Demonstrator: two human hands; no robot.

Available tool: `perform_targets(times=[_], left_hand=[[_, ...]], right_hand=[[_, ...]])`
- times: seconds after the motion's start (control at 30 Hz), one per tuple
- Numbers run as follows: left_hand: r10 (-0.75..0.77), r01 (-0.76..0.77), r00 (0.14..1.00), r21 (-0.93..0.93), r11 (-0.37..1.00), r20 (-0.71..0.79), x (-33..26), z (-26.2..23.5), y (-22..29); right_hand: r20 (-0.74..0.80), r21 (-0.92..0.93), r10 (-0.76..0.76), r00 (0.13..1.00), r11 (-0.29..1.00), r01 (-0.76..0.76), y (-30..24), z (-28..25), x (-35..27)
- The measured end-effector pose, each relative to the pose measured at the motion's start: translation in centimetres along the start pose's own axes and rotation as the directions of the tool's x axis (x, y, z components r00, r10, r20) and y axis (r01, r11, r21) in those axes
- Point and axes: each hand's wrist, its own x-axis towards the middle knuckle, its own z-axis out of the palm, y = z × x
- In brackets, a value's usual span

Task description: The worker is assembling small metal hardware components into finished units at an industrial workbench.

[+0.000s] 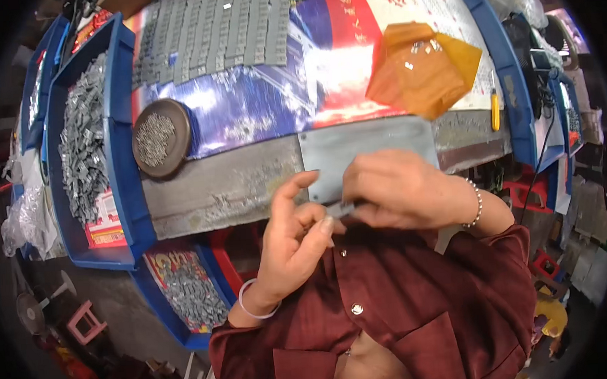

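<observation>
In front of my chest both hands come together over the near edge of the table. My left hand (294, 239) pinches a small grey plastic piece (337, 210) between thumb and a finger, its index finger raised and bent. Closed at the far end of that piece is my right hand (403, 188); what its fingertips hold is hidden behind the knuckles. Under and beyond the right hand lies a smooth grey mat (363, 142). Rows of similar grey pieces (220, 32) are laid out at the back left. A round brown dish (180, 134) holds many tiny metal parts (153, 139).
On the left stands a blue bin (123, 130) of loose grey pieces (84, 132), with another blue bin (144, 287) lower down. An orange translucent sheet (414, 74) lies at the back right. A yellow-handled screwdriver (496, 111) rests near a blue bin (511, 82) at right.
</observation>
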Motion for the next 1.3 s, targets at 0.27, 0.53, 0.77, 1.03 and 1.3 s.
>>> perform_targets(times=[0.27, 0.53, 0.77, 1.03, 1.3], left_hand=[[0.677, -0.468, 0.669, 0.534, 0.704, -0.306, 1.5, -4.2, -2.3], [0.743, -0.464, 0.598, 0.626, 0.628, -0.302, 2.2, -6.3, -5.2], [0.785, -0.423, 0.564, 0.728, 0.540, -0.254, 2.7, -6.1, -5.3], [0.839, -0.333, 0.470, 0.825, 0.457, -0.275, 2.7, -6.5, -5.1], [0.839, -0.467, 0.522, 0.770, 0.434, -0.156, -1.9, -7.7, -0.9]], right_hand=[[-0.365, -0.292, 0.200, 0.909, 0.903, -0.316, 12.7, -7.3, 7.5], [-0.366, -0.304, 0.301, 0.880, 0.855, -0.419, 17.5, -7.6, 12.1], [-0.394, -0.244, 0.255, 0.883, 0.897, -0.368, 18.3, -7.5, 12.9], [-0.408, -0.185, 0.238, 0.882, 0.924, -0.335, 18.8, -6.4, 13.8], [-0.307, -0.229, 0.275, 0.911, 0.908, -0.351, 6.2, -4.9, 7.8]])
